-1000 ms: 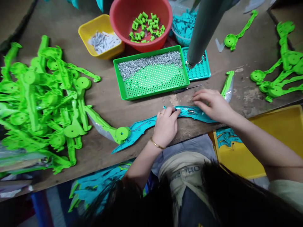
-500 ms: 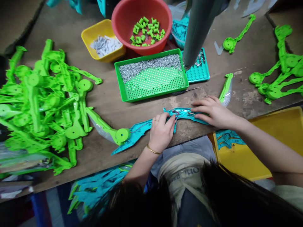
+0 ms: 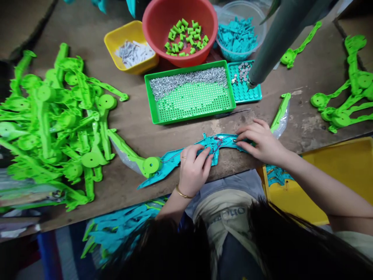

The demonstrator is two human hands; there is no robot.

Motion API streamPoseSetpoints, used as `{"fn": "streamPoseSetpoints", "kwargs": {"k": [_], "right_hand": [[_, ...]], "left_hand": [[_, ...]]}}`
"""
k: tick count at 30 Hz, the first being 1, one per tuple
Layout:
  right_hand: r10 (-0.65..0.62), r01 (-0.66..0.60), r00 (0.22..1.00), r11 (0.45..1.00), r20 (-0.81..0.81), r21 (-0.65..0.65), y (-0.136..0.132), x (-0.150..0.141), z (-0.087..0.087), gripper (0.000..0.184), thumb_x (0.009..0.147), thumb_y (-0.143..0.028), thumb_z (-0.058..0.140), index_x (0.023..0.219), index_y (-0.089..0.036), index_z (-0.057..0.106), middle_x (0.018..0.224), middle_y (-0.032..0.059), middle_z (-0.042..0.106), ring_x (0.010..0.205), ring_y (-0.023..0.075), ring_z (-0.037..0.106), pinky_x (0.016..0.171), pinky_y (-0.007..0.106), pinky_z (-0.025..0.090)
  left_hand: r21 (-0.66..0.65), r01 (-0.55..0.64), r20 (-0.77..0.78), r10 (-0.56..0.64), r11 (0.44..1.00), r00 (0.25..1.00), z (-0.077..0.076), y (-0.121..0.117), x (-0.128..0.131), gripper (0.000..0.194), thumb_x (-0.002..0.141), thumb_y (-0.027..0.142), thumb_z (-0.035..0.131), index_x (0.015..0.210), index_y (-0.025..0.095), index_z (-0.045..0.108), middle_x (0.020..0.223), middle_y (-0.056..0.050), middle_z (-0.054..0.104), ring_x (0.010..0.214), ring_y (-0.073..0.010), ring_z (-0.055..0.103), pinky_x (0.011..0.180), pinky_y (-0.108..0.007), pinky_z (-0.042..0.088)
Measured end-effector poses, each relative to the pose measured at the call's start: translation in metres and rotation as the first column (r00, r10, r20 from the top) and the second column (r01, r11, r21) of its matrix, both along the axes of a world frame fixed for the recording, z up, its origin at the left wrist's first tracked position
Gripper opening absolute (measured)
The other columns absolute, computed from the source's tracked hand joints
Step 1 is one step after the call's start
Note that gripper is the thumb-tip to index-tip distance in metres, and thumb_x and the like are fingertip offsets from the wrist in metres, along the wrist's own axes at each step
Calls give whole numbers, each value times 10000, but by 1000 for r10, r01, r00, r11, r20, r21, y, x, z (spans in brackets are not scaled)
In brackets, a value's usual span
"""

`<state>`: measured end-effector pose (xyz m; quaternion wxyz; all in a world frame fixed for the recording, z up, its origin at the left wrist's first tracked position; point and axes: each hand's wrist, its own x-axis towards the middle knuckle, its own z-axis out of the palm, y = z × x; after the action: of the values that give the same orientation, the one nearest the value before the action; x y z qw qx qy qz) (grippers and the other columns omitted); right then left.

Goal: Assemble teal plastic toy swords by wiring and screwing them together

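Note:
A long blue plastic shell (image 3: 171,160), shaped like a toy bow half, lies across the table's front edge with its hollow side up. Thin red and dark wires (image 3: 217,143) run through its middle. My left hand (image 3: 192,169) grips the shell left of these wires, fingertips on its inside. Farther right, my right hand (image 3: 262,142) closes over the shell's other end, its fingertips at a small metallic part that they mostly cover. Green arms stick out at both ends: a left one (image 3: 132,153) with a round hub, and a right one (image 3: 282,114) partly behind my right hand.
Behind the shell stand a green tray (image 3: 190,118) of screws, a small blue tray (image 3: 256,95), a red bowl (image 3: 148,23) and a yellow bowl (image 3: 109,42). Green parts (image 3: 43,116) heap up at left. A grey pole (image 3: 274,46) slants overhead. A yellow bin (image 3: 317,202) sits below right.
My left hand has shifted left along the shell, uncovering more of the wires. My right fingertips now cover more of the metallic part. The whole view has shifted slightly.

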<state>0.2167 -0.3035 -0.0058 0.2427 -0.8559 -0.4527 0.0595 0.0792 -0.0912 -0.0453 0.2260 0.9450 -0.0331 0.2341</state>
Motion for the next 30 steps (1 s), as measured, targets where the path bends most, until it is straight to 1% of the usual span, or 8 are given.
{"fn": "streamPoseSetpoints", "kwargs": {"k": [5, 11, 14, 16, 22, 24, 27, 30], "right_hand": [[111, -108, 992, 993, 65, -43, 22, -4, 1, 146, 928, -293, 532, 912, -224, 659, 1058, 28, 685, 1032, 198, 590, 1115, 490, 235], [222, -214, 965, 974, 141, -69, 50, -10, -7, 220, 930, -359, 531, 1028, -255, 697, 1189, 50, 634, 1137, 237, 525, 1114, 529, 230], [261, -250, 954, 964, 147, -88, 59, -11, -12, 200, 908, -376, 568, 959, -239, 705, 1232, 58, 611, 1168, 258, 508, 1104, 544, 235], [266, -256, 955, 963, 132, -86, 61, -10, -14, 189, 905, -364, 576, 887, -217, 693, 1224, 51, 616, 1163, 251, 516, 1108, 530, 237], [43, -30, 991, 994, 123, -103, 63, -9, -14, 110, 874, -280, 609, 820, -185, 619, 1146, 60, 635, 1098, 244, 544, 1071, 481, 280], [6, 6, 993, 995, 120, -100, 63, -10, -14, 84, 873, -276, 613, 880, -193, 606, 1147, 55, 631, 1108, 241, 536, 1060, 461, 282], [-26, 43, 985, 994, 168, -100, 63, -11, -16, 197, 875, -312, 618, 1020, -186, 581, 1102, 73, 629, 1085, 249, 531, 998, 424, 319], [-41, 77, 971, 986, 236, -147, 61, -12, -17, 226, 866, -377, 625, 978, -183, 593, 1004, 85, 625, 1001, 270, 533, 884, 399, 349]], "left_hand": [[28, -45, 22, 44, 999, 999, 5, -3, -7, 107, 841, 197, 636, 934, 175, 684, 992, -98, 641, 997, -231, 543, 949, -433, 434], [29, -83, 15, 83, 996, 996, -2, 12, -21, 185, 841, 145, 603, 1009, 166, 677, 1044, -103, 643, 1043, -234, 548, 1010, -460, 423], [29, -124, -13, 125, 992, 992, -3, 26, -23, 197, 848, 144, 577, 1015, 172, 677, 1064, -99, 646, 1074, -236, 543, 1038, -469, 403], [53, -103, -35, 105, 993, 994, -2, 33, -23, 186, 847, 173, 588, 1004, 180, 689, 1072, -95, 651, 1094, -245, 531, 1049, -479, 389], [175, -70, -122, 92, 982, 988, -5, 39, -23, 271, 855, 337, 617, 1079, 204, 692, 1165, -106, 629, 1131, -280, 491, 1069, -529, 339], [174, -64, -140, 89, 983, 986, -6, 40, -24, 288, 860, 358, 612, 1093, 206, 687, 1176, -109, 622, 1135, -278, 486, 1072, -526, 337], [141, -54, -124, 72, 989, 990, -5, 35, -21, 294, 863, 361, 608, 1095, 196, 680, 1184, -116, 617, 1153, -277, 475, 1077, -520, 335], [81, -3, -76, 9, 997, 997, -2, 18, -11, 263, 873, 329, 595, 1089, 198, 670, 1174, -100, 624, 1151, -258, 480, 1086, -490, 329]]}}
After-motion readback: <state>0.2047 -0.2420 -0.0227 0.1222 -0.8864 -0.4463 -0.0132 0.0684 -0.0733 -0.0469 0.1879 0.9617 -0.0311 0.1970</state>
